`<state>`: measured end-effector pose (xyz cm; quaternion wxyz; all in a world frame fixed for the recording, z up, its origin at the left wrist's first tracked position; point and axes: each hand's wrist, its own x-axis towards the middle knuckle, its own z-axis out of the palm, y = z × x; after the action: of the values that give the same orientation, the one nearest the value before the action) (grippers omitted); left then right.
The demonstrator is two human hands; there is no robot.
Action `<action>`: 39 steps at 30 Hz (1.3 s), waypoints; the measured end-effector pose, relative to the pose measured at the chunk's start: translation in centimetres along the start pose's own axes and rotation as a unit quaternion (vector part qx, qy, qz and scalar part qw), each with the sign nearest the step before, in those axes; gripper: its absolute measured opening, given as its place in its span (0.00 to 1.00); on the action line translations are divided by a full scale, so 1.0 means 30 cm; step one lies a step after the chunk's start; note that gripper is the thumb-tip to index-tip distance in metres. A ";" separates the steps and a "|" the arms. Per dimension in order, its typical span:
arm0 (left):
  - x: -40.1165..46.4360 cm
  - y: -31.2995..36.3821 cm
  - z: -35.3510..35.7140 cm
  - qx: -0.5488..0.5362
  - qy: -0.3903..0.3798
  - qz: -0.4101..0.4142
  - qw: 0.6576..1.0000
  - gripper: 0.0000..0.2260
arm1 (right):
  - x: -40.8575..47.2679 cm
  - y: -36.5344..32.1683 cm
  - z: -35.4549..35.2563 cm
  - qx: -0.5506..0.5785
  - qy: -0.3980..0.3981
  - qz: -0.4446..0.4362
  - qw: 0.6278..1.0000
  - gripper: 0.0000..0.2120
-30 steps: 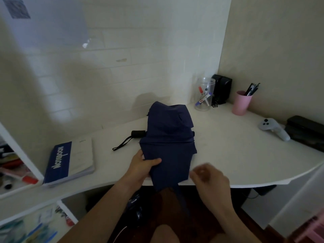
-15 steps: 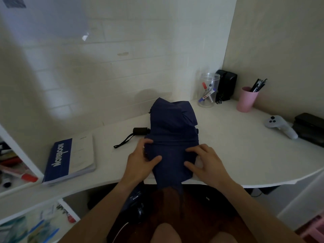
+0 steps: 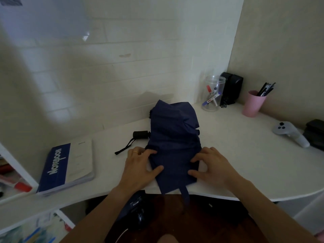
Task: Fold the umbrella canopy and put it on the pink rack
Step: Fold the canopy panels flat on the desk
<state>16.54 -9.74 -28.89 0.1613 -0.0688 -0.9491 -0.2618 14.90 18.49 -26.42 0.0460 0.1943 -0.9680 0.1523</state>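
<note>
A home study corner: white desk (image 3: 245,155), notebook (image 3: 67,165), pink pen cup (image 3: 253,104), game controller (image 3: 289,133)

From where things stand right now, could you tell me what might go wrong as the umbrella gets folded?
The navy canopy hangs over the desk edge with its strap dangling, so it could slide off once the left hand and right hand let go. The upper fabric is bunched, so the fold may come out uneven. The wrist cord lies loose beside the left hand and could snag.
</note>
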 end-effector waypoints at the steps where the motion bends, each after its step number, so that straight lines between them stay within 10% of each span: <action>1: -0.005 -0.004 -0.007 -0.008 0.013 0.000 1.000 0.31 | -0.011 0.003 0.004 0.004 0.000 -0.005 1.000 0.23; 6: 0.077 0.062 -0.080 -0.159 0.110 -0.092 0.977 0.24 | -0.023 0.001 -0.002 0.034 0.018 -0.014 0.999 0.21; 14: 0.315 0.171 -0.159 -0.453 -0.017 -0.288 0.843 0.44 | 0.097 -0.026 -0.134 0.255 0.214 0.136 0.933 0.06; 22: 0.327 0.161 -0.179 -0.488 -0.014 -0.241 0.839 0.15 | 0.236 -0.020 -0.204 0.387 0.134 0.176 0.895 0.13; 26: 0.275 0.149 -0.228 -0.538 -0.061 -0.173 0.823 0.12 | 0.178 0.021 -0.230 0.507 0.080 0.141 0.846 0.15; 31: 0.198 0.178 -0.240 -0.535 -0.054 -0.142 0.831 0.11 | 0.104 0.003 -0.239 0.474 0.021 0.118 0.873 0.09; 39: 0.120 0.223 -0.231 -0.472 0.008 -0.146 0.869 0.16 | 0.086 -0.050 -0.214 0.545 0.080 0.132 0.824 0.10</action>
<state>16.49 -7.45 -18.88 0.0770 0.0046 -0.7101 -0.6998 13.30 18.25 -19.53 -0.0108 0.0451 -0.7363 0.6751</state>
